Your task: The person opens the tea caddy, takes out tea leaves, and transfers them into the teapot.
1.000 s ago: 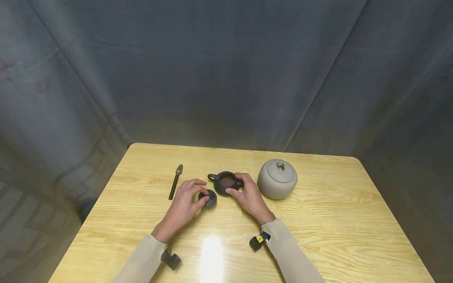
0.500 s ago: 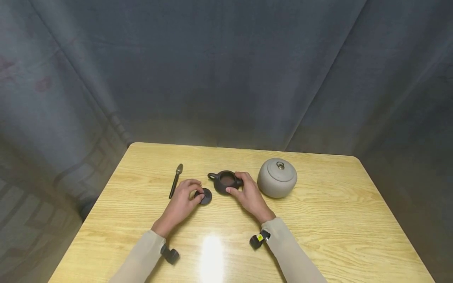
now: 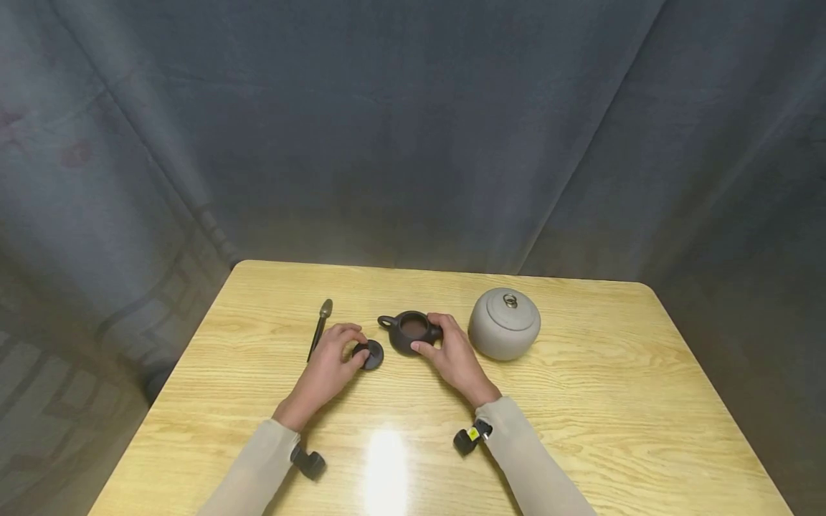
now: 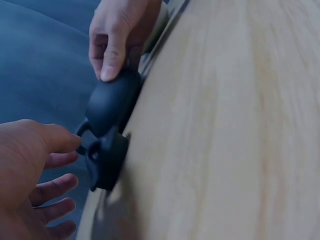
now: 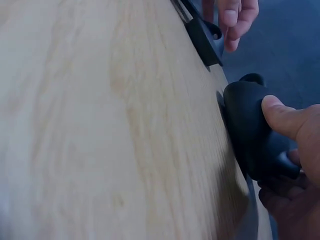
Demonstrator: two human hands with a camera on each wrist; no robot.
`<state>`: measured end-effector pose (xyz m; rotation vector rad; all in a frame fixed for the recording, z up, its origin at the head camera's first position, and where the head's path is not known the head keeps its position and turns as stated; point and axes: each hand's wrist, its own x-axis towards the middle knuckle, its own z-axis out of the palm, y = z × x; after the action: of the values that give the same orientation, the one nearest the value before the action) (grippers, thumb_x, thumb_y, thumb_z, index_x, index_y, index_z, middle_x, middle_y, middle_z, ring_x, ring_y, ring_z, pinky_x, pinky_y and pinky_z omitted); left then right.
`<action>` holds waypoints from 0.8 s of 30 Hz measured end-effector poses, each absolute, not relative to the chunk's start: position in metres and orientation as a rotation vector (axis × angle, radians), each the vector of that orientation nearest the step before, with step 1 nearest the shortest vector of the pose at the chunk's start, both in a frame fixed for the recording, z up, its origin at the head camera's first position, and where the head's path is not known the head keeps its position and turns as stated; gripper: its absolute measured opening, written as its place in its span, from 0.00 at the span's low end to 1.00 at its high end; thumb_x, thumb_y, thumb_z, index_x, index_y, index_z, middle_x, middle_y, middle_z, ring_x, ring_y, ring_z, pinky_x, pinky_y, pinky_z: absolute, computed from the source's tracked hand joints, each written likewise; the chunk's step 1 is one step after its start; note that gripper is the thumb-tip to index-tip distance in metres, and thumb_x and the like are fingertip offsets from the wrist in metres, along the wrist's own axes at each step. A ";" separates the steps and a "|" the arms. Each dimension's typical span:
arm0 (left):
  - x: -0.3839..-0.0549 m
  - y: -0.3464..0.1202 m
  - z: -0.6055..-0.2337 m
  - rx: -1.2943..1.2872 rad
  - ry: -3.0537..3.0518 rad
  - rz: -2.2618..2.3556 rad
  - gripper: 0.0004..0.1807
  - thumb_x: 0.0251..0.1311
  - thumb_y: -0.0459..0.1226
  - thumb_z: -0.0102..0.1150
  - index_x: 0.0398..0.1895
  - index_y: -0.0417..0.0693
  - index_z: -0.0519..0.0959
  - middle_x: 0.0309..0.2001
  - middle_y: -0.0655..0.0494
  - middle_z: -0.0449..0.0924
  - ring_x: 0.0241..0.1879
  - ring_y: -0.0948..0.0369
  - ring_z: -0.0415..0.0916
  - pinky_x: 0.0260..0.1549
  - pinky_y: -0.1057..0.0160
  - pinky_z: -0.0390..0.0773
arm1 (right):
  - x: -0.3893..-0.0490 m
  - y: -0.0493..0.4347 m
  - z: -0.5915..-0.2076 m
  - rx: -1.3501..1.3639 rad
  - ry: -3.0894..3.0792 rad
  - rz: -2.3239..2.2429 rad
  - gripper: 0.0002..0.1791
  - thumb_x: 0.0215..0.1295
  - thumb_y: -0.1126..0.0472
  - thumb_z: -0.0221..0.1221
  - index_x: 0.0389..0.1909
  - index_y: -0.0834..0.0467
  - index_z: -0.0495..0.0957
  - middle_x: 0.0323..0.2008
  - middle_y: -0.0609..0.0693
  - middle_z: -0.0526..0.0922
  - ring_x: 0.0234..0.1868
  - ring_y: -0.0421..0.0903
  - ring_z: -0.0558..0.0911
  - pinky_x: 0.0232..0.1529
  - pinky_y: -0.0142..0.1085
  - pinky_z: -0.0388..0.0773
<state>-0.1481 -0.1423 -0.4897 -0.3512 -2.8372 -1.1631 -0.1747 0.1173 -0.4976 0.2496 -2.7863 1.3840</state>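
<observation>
A dark teapot [image 3: 401, 345] stands uncovered on the table, its round mouth facing up. My right hand [image 3: 455, 360] grips its spout side, thumb on the near wall, as the right wrist view of the teapot [image 5: 245, 130] confirms. Left of the pot, the black lid [image 3: 374, 356] lies on the table with its looped knob upward. My left hand [image 3: 328, 364] hovers beside that knob. In the left wrist view the thumb and fingers of the left hand [image 4: 30, 170] are spread, with a small gap between them and the lid [image 4: 111, 161].
A grey lidded jar [image 3: 505, 333] with a ring on top stands right of the right hand. Behind the left hand lies a spoon [image 3: 325, 309] with a dark handle, partly covered by that hand. A dark curtain [image 3: 400, 143] hangs beyond the table's far edge.
My left hand has carried the lid slightly left, away from the teapot, and its fingers have let go of the knob. The right hand and teapot have stayed in place.
</observation>
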 end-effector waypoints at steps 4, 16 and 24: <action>-0.146 -0.139 -0.481 -0.352 -2.803 -1.204 0.09 0.70 0.38 0.69 0.50 0.47 0.86 0.70 0.45 0.78 0.74 0.41 0.70 0.71 0.34 0.72 | -0.175 0.117 -0.497 0.253 -2.780 1.398 0.36 0.68 0.53 0.73 0.71 0.64 0.73 0.68 0.61 0.78 0.73 0.59 0.77 0.75 0.54 0.73; -0.132 -0.126 -0.453 -0.498 -2.742 -1.206 0.12 0.73 0.41 0.66 0.54 0.47 0.85 0.70 0.52 0.77 0.75 0.45 0.69 0.69 0.36 0.74 | -0.164 0.121 -0.492 0.209 -2.771 1.372 0.37 0.72 0.49 0.68 0.75 0.62 0.70 0.71 0.60 0.75 0.75 0.59 0.74 0.77 0.55 0.70; -0.121 -0.117 -0.436 -0.587 -2.633 -1.191 0.12 0.70 0.38 0.70 0.53 0.47 0.86 0.69 0.51 0.78 0.72 0.46 0.72 0.67 0.37 0.76 | -0.152 0.127 -0.474 0.228 -2.745 1.345 0.36 0.75 0.48 0.66 0.76 0.60 0.69 0.74 0.60 0.73 0.74 0.62 0.75 0.72 0.58 0.75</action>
<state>-0.1211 -0.1175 -0.4364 -0.5874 -2.6329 -1.1906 -0.1519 0.1267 -0.4745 0.2283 -2.7451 1.3449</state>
